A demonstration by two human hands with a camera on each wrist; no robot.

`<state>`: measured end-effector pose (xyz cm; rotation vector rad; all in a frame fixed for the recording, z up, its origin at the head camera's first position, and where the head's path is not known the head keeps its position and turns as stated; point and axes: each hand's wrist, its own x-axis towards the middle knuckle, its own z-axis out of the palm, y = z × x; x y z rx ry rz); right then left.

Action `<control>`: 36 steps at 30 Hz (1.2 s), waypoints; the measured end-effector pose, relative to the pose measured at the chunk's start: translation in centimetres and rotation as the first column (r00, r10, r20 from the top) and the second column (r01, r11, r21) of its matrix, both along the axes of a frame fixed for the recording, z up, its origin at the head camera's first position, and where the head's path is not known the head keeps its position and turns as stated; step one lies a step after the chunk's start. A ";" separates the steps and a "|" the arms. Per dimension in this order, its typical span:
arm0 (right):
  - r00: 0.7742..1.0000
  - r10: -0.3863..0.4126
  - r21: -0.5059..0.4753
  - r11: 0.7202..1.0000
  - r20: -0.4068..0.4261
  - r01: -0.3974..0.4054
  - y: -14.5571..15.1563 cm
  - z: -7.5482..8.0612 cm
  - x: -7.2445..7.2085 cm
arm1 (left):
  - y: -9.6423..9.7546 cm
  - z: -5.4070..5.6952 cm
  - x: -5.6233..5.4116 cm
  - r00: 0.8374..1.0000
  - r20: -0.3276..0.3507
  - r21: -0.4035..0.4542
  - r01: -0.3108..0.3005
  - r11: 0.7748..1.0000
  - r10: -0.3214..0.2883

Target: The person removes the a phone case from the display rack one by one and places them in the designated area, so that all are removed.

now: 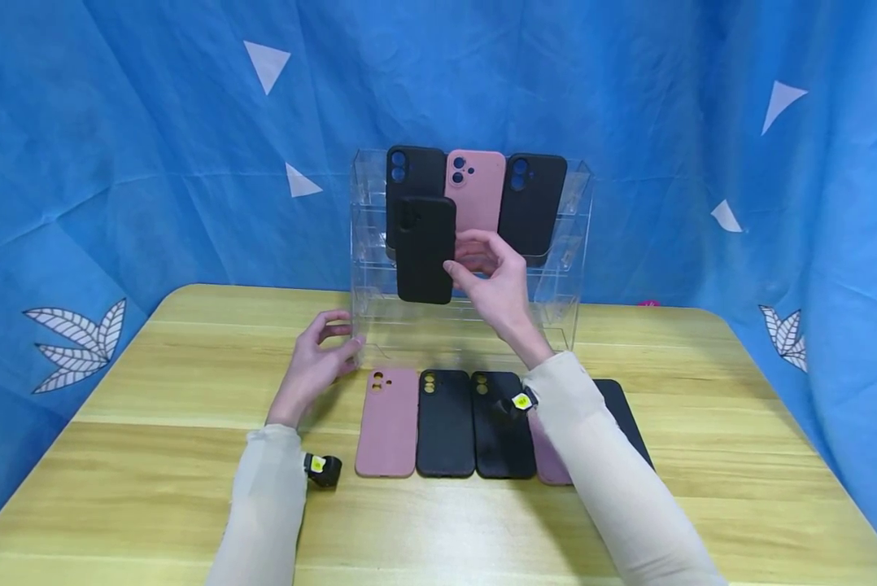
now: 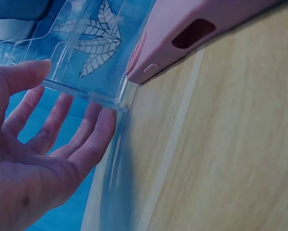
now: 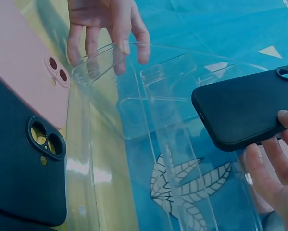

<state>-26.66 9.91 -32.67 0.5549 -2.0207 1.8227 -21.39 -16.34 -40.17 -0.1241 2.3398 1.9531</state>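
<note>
My right hand (image 1: 493,281) pinches a black phone case (image 1: 425,264) by its right edge, thumb in front and fingers behind. The case is upright before the clear tiered display stand (image 1: 464,332), overlapping another black case (image 1: 416,169) in the top tier. Beside that one stand a pink case (image 1: 477,183) and a black case (image 1: 534,203). My left hand (image 1: 314,362) is at the stand's lower left side. In the left wrist view, its fingers (image 2: 93,139) are spread and gently bent, tips at the side panel's edge, with the thumb near the front.
Before the stand, a row of cases lies on the wooden table (image 1: 189,382): a pink case (image 1: 387,423), two black cases (image 1: 446,427), then a pink case (image 1: 548,456) and a black case (image 1: 623,411) partly hidden by my right sleeve. A blue curtain (image 1: 189,122) hangs behind.
</note>
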 end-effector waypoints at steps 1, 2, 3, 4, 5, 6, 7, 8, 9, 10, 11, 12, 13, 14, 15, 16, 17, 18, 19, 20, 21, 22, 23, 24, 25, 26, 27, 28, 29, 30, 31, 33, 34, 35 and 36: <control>1.000 0.001 0.005 1.000 -0.005 -0.001 0.1 0.1 0.1 | 0.0 0.0 0.0 1.000 0.000 0.000 0.000 1.000 0.000; 1.000 0.001 0.010 1.000 -0.008 -0.001 0.1 0.1 0.2 | 0.0 0.0 0.0 1.000 -0.001 0.001 0.001 1.000 -0.001; 1.000 0.002 0.017 1.000 -0.013 -0.002 0.2 0.2 0.3 | 0.0 0.0 0.0 1.000 -0.002 0.001 0.001 1.000 -0.001; 1.000 0.002 0.024 1.000 -0.018 -0.001 0.3 0.2 0.4 | 0.0 0.0 0.0 1.000 -0.003 0.001 0.001 1.000 -0.001; 1.000 0.003 0.028 1.000 -0.023 -0.002 0.4 0.3 0.5 | 0.0 0.0 0.1 1.000 -0.003 -0.001 0.001 1.000 -0.001; 1.000 0.006 0.031 1.000 -0.028 -0.005 0.5 0.3 0.5 | 0.0 0.0 0.1 1.000 -0.004 -0.001 0.000 1.000 0.000; 0.999 0.008 0.034 0.999 -0.035 -0.007 0.5 0.4 0.6 | 0.0 0.0 0.1 1.000 -0.004 -0.001 0.000 1.000 0.000; 0.999 0.010 0.037 0.999 -0.042 -0.009 0.6 0.4 0.7 | 0.0 0.0 0.1 1.000 -0.005 -0.001 -0.001 1.000 0.001; 0.999 0.014 0.041 0.999 -0.051 -0.012 0.7 0.5 0.8 | 0.0 0.0 0.1 1.000 -0.004 -0.001 -0.002 1.000 0.002; 0.998 0.017 0.046 0.999 -0.056 -0.014 0.8 0.5 0.9 | 0.0 0.0 0.1 1.000 -0.003 -0.001 -0.002 1.000 0.002; 0.998 0.020 0.048 0.999 -0.058 -0.017 0.9 0.6 1.0 | 0.0 0.0 0.1 1.000 -0.001 0.000 -0.003 1.000 0.003; 0.998 0.023 0.053 0.998 -0.060 -0.019 0.9 0.6 1.1 | 0.0 0.0 0.1 1.000 0.000 0.001 -0.003 1.000 0.003; 0.998 0.025 0.057 0.998 -0.058 -0.022 1.0 0.7 1.2 | 0.0 0.0 0.1 1.000 0.000 0.001 -0.003 1.000 0.003; 0.998 0.030 0.059 0.998 -0.053 -0.027 1.1 0.7 1.3 | 0.0 0.0 0.1 1.000 0.002 0.001 -0.003 1.000 0.003; 0.998 0.034 0.062 0.998 -0.047 -0.031 1.2 0.7 1.5 | 0.0 0.0 0.1 1.000 0.003 0.001 -0.003 1.000 0.003; 0.999 0.037 0.064 0.997 -0.039 -0.035 1.2 0.7 1.6 | 0.0 0.0 0.0 1.000 0.003 0.002 -0.003 1.000 0.003; 0.999 0.040 0.065 0.997 -0.032 -0.038 1.3 0.8 1.7 | 0.0 -0.1 0.0 1.000 0.002 0.004 -0.003 1.000 0.003; 0.999 0.043 0.067 0.997 -0.030 -0.040 1.4 0.7 1.8 | 0.0 -0.1 0.0 1.000 0.002 0.005 -0.002 1.000 0.002; 0.999 0.046 0.066 0.997 -0.025 -0.044 1.5 0.7 2.0 | 0.0 -0.1 0.0 1.000 0.001 0.006 -0.001 1.000 0.001; 0.999 0.049 0.065 0.997 -0.020 -0.047 1.6 0.7 2.1 | 0.0 -0.1 0.0 1.000 0.000 0.006 -0.001 1.000 0.001; 0.998 0.052 0.064 0.997 -0.019 -0.051 1.7 0.6 2.2 | 0.0 -0.1 0.0 1.000 -0.002 0.007 -0.001 1.000 0.001; 0.998 0.053 0.065 0.997 -0.015 -0.052 1.8 0.6 2.3 | 0.0 -0.1 0.0 1.000 -0.003 0.006 0.000 1.000 0.000; 0.998 0.054 0.064 0.996 -0.009 -0.054 2.0 0.5 2.4 | 0.0 -0.1 0.0 1.000 -0.004 0.006 -0.001 1.000 0.001; 0.998 0.057 0.064 0.996 -0.002 -0.057 2.1 0.4 2.5 | 0.0 -0.1 0.0 1.000 -0.004 0.005 0.000 1.000 0.000; 0.998 0.060 0.064 0.996 0.009 -0.060 2.3 0.3 2.6 | 0.1 -0.1 0.0 1.000 -0.005 0.002 -0.001 1.000 0.001; 0.998 0.061 0.065 0.996 0.021 -0.063 2.4 0.2 2.7 | 0.1 -0.1 0.0 1.000 -0.006 0.001 -0.002 1.000 0.002; 0.998 0.061 0.067 0.996 0.034 -0.063 2.6 0.1 2.9 | 0.1 -0.1 0.0 1.000 -0.006 0.001 -0.003 1.000 0.003; 0.997 0.058 0.070 0.996 0.050 -0.062 2.8 0.0 3.0 | 0.1 -0.1 0.0 1.000 -0.006 0.001 -0.004 1.000 0.004; 0.996 0.058 0.070 0.996 0.065 -0.063 3.0 -0.1 3.1 | 0.1 -0.1 0.0 1.000 -0.005 0.001 -0.005 1.000 0.005; 0.996 0.057 0.071 0.996 0.075 -0.062 3.2 -0.2 3.2 | 0.1 -0.1 0.0 1.000 -0.005 0.002 -0.005 1.000 0.005; 0.995 0.054 0.073 0.996 0.085 -0.060 3.4 -0.3 3.3 | 0.1 -0.1 0.0 1.000 -0.005 0.003 -0.005 1.000 0.005; 0.994 0.046 0.073 0.996 0.101 -0.054 3.7 -0.5 3.5 | 0.1 -0.1 0.0 1.000 -0.005 0.006 -0.005 1.000 0.005; 0.993 0.045 0.071 0.996 0.106 -0.052 3.9 -0.5 3.6 | 0.1 -0.1 0.0 1.000 -0.005 0.007 -0.004 1.000 0.004; 0.993 0.045 0.069 0.996 0.110 -0.053 4.1 -0.6 3.6 | 0.1 -0.1 0.0 1.000 -0.006 0.009 -0.004 1.000 0.004; 0.993 0.044 0.069 0.996 0.113 -0.052 4.3 -0.7 3.7 | 0.1 -0.1 0.0 1.000 -0.006 0.007 -0.003 1.000 0.003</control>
